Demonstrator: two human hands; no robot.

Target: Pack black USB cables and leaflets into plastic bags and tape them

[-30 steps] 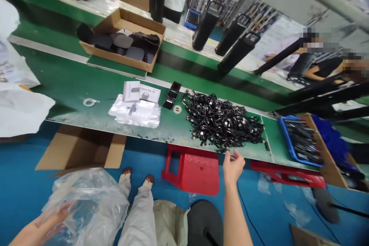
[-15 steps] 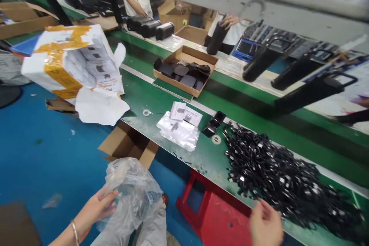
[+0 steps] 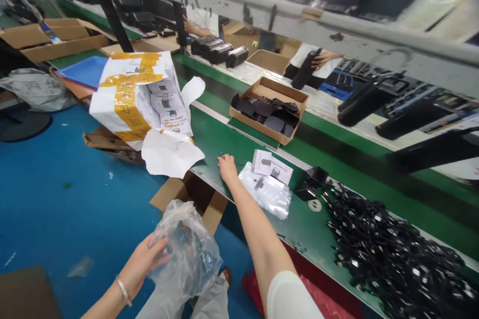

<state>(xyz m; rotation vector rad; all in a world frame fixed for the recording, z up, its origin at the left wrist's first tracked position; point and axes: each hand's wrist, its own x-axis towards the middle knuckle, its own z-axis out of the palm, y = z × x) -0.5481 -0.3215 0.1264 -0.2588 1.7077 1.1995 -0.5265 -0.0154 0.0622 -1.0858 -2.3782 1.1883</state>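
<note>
My left hand (image 3: 145, 259) is closed on a crumpled clear plastic bag (image 3: 190, 254), held low over my lap. My right hand (image 3: 226, 167) reaches out onto the green table (image 3: 224, 134) with its fingers curled down on the surface; what lies under them is hidden. Just right of it lie white booklets (image 3: 271, 167) on a stack of clear bags (image 3: 267, 192). To its left a torn white carton with yellow tape (image 3: 138, 94) stands on the table's end.
A big pile of black cables (image 3: 392, 254) covers the table at the right, with a small black holder (image 3: 312, 182) beside it. A cardboard box of black pads (image 3: 269, 109) sits further back. An open cardboard box (image 3: 187, 197) stands below the table edge. Another person's hand (image 3: 324, 57) works across the line.
My right hand has left the cable pile and moved left onto the table beside the booklets. My view has swung left. My left hand still holds the plastic bag.
</note>
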